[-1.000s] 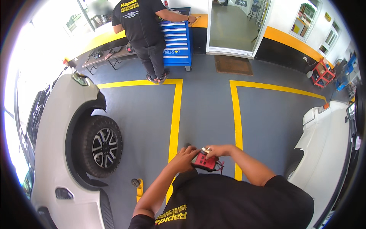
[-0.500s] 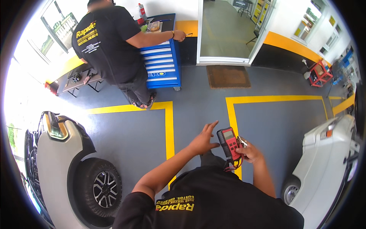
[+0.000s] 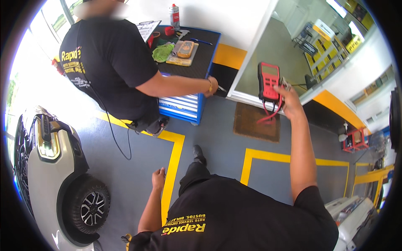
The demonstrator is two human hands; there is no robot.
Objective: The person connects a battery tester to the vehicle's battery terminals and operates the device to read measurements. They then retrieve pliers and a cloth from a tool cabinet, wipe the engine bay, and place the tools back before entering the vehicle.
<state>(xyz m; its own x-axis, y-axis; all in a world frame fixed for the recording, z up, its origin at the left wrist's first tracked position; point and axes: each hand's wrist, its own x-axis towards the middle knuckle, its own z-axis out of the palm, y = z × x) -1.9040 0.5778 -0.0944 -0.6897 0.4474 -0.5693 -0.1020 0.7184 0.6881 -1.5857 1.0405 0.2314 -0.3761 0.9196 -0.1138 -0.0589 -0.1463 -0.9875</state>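
My right hand (image 3: 289, 102) is raised ahead with the arm stretched out. It grips a red and black handheld battery tester (image 3: 269, 79) with a small screen and buttons. Red cables (image 3: 271, 115) hang below the tester, and metal clamps (image 3: 285, 85) are bunched beside it in the same hand. Low on the left, my left hand (image 3: 158, 179) hangs with its fingers curled in, and nothing shows in it.
A co-worker (image 3: 106, 62) stands beside a blue tool chest (image 3: 201, 72), one arm reaching across its front. On top lie a yellow multimeter (image 3: 184, 49), a green cloth (image 3: 163, 52) and a spray can (image 3: 174, 16). A car (image 3: 50, 167) stands left; a doormat (image 3: 256, 121) lies before the glass door.
My right hand has lifted the tester up and forward. My left hand has dropped away from it to the left, its fingers now curled. The chest and co-worker appear closer.
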